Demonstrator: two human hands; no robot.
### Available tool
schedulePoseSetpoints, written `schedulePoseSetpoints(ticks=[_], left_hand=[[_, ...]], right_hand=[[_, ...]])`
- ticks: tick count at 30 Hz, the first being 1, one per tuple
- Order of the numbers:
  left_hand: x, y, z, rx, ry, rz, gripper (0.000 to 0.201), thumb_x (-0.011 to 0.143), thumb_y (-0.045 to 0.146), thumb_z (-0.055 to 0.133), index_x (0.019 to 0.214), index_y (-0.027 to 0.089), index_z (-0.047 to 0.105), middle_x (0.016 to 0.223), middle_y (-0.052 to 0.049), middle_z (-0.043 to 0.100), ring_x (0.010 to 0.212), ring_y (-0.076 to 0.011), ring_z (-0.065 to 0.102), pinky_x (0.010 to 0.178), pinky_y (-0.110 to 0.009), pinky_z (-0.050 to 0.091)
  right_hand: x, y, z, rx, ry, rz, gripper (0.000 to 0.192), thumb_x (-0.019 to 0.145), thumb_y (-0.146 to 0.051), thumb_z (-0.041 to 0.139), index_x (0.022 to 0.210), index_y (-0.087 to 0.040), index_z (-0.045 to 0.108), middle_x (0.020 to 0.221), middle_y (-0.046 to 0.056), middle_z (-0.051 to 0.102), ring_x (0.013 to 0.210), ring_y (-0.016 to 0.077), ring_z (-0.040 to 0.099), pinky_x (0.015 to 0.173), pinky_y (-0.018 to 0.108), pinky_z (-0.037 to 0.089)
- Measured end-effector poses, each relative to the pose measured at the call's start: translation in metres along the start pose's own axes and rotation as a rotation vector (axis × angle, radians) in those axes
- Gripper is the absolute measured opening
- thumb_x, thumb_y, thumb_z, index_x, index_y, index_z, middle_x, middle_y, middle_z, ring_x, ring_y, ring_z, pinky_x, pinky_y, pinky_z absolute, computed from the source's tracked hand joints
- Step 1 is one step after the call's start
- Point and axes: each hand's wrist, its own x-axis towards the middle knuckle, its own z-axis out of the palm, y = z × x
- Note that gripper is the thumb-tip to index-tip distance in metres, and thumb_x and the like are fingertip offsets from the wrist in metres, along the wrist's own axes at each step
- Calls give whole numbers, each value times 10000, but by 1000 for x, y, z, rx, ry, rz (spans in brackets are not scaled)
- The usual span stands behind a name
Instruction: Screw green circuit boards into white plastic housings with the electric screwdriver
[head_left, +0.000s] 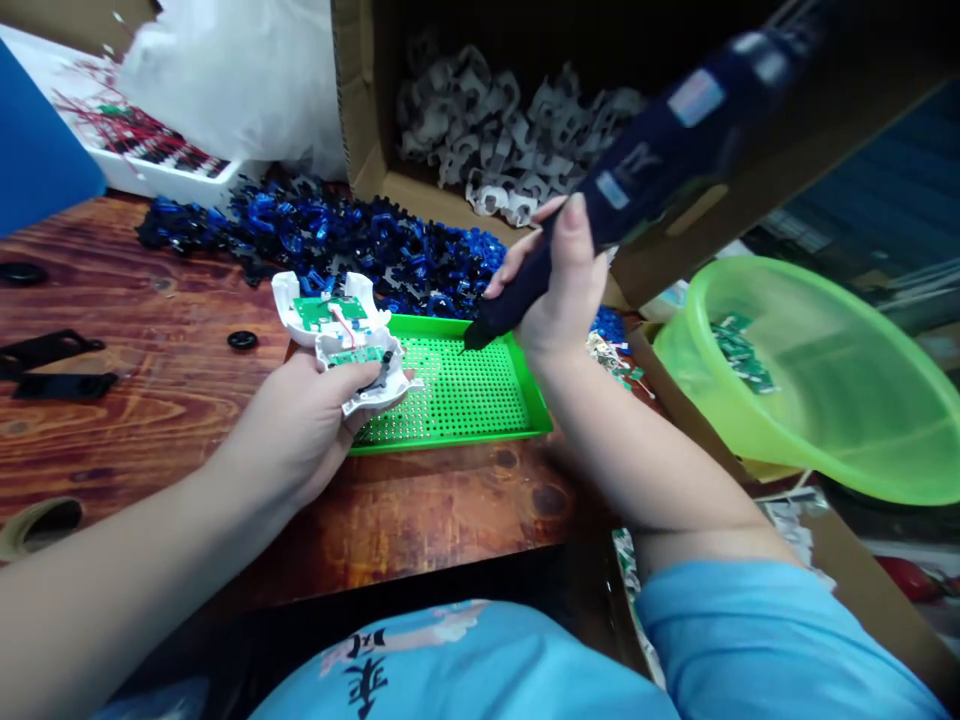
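Note:
My left hand (pixel 311 415) grips a white plastic housing (pixel 367 400) with green circuit boards (pixel 330 312) set in it, its thumb pressed over the lower part. In my right hand (pixel 562 290) is a dark blue electric screwdriver (pixel 637 170), tilted so that its tip points down to the left. That tip hangs over a green perforated tray (pixel 450 440), apart from the housing. Small shiny screws seem to lie in the tray's holes, mostly at its left side. Part of the tray is hidden behind the housing and my left hand.
Behind the tray lies a long heap of blue and black plastic parts (pixel 315 235). A cardboard box (pixel 360 100) holds many white parts. At the right stands a yellow-green basin (pixel 810 420) with circuit boards. Black pieces (pixel 60 360) and a tape roll (pixel 30 530) lie left.

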Motion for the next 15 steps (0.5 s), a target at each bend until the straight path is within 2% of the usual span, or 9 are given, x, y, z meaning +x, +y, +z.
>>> schedulePoseSetpoints(ticks=[2,4,7,10,15], left_hand=[[2,-2,-1,-11,24,10,263,740,-28,653,915,162,703,915,-16,752,787,-141,699,644,-199,599],[3,-3,-1,-18,22,18,317,743,-36,633,980,164,698,918,-22,750,794,-139,699,675,-200,594],[4,-4,-1,-11,-7,52,379,750,-42,614,1063,159,683,910,-26,751,775,-130,695,705,-197,582],[4,-4,0,3,-9,78,412,752,-36,619,1103,173,673,887,-17,754,731,-123,691,684,-190,573],[2,-4,0,17,-10,47,418,743,-46,625,1101,163,681,871,-20,761,761,-135,710,705,-184,568]], right_hand=[[7,8,14,-100,-31,32,394,978,-535,189,850,-244,420,587,-46,472,511,79,569,519,238,453],[10,15,23,-86,-47,0,411,985,-547,187,856,-244,432,567,-64,466,478,50,535,497,221,434],[13,25,29,116,-58,-96,392,933,-619,325,832,-250,412,483,-114,423,371,27,452,395,194,366],[13,32,32,258,-66,-134,444,810,-685,507,802,-249,425,467,-125,461,348,45,474,345,199,361],[10,34,32,366,-47,-128,442,768,-662,596,782,-238,471,460,-122,490,339,61,491,336,198,372]])
